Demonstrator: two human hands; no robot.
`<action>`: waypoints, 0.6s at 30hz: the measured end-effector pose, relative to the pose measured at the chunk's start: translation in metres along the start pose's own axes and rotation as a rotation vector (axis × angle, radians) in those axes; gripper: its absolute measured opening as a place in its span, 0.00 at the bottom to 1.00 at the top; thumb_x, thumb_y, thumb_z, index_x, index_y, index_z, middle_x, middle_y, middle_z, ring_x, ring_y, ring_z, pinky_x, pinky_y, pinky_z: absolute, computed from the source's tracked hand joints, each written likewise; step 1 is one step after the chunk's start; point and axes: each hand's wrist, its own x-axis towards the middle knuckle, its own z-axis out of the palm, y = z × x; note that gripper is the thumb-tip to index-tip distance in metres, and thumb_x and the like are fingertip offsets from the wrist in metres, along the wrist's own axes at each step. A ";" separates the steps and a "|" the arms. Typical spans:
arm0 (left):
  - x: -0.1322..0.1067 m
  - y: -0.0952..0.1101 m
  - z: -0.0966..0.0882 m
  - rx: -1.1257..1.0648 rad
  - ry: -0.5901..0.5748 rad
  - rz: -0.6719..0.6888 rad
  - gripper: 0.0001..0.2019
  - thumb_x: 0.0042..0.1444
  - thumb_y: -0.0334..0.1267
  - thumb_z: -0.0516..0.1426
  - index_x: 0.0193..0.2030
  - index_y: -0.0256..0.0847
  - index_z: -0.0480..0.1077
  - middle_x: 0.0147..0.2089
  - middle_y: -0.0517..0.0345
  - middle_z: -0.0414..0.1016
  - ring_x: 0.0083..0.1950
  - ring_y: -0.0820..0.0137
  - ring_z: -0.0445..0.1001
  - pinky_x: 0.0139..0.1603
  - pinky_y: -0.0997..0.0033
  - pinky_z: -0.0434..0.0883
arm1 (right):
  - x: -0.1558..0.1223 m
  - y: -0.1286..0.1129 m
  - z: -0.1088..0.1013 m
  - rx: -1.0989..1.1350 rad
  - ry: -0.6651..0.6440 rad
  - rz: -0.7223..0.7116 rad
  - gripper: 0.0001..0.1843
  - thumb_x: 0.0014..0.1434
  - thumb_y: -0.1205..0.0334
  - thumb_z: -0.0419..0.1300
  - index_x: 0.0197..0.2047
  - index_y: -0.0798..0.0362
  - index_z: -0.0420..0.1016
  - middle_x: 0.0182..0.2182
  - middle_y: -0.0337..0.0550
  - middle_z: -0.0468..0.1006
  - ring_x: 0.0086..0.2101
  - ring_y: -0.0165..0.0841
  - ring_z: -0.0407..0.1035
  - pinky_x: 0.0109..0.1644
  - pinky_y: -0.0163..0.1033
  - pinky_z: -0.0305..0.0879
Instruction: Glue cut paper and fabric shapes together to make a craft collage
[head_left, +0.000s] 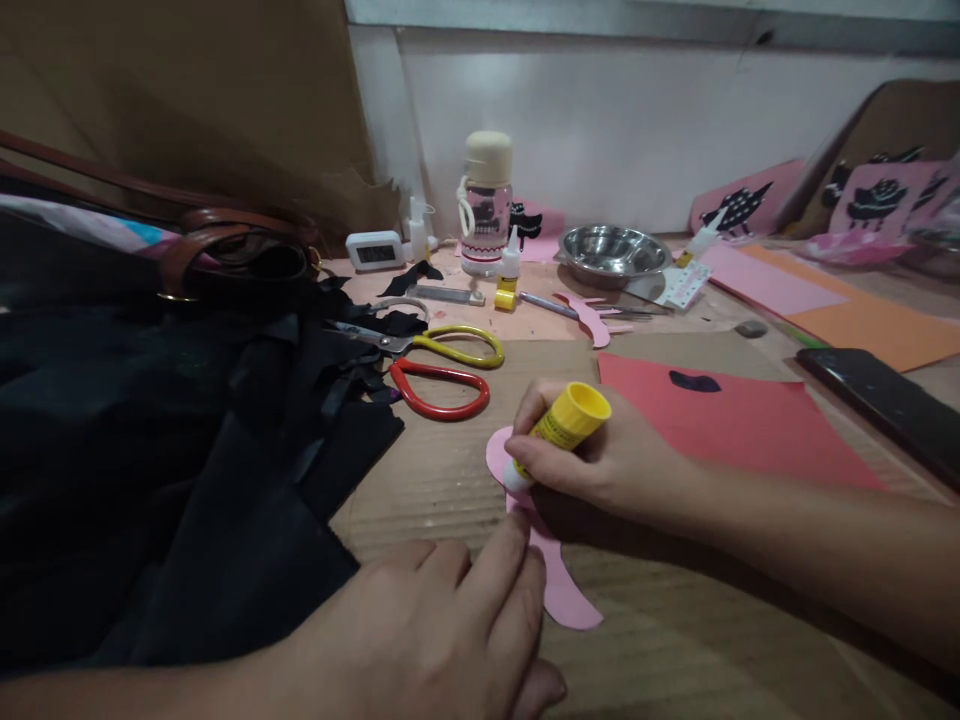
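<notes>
1. Clamping the yellow glue stick (pixel 562 425), the right hand (pixel 622 465) sets its tip at the pink cutout's (pixel 559 575) far, rounded end;
2. left hand (pixel 442 620) ungripping, fingertips pressing the middle;
3. cutout on cardboard (pixel 420 490), long axis slanting nearward, rightward.

At the back of the table, a white digital timer (pixel 374 250) is placed to the left of a cream-lidded bottle (pixel 486 222), and a shiny metal bowl (pixel 615 264) is set to the bottle's right. Scissors (pixel 421 341) with one yellow and one red handle are laid with the handles spread, near black cloth (pixel 142 480) topped by a brown strap (pixel 182 250). At the right, a dark phone (pixel 881 410) is laid beside an orange sheet (pixel 889 315), partly covered by a pink sheet (pixel 776 282).
</notes>
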 end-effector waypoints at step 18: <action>0.005 -0.072 0.015 -0.388 -0.001 -0.200 0.14 0.71 0.31 0.50 0.51 0.44 0.77 0.44 0.56 0.75 0.35 0.69 0.77 0.34 0.72 0.72 | -0.005 0.001 0.003 0.037 -0.130 0.073 0.10 0.62 0.53 0.63 0.35 0.48 0.69 0.23 0.37 0.82 0.25 0.33 0.76 0.29 0.34 0.68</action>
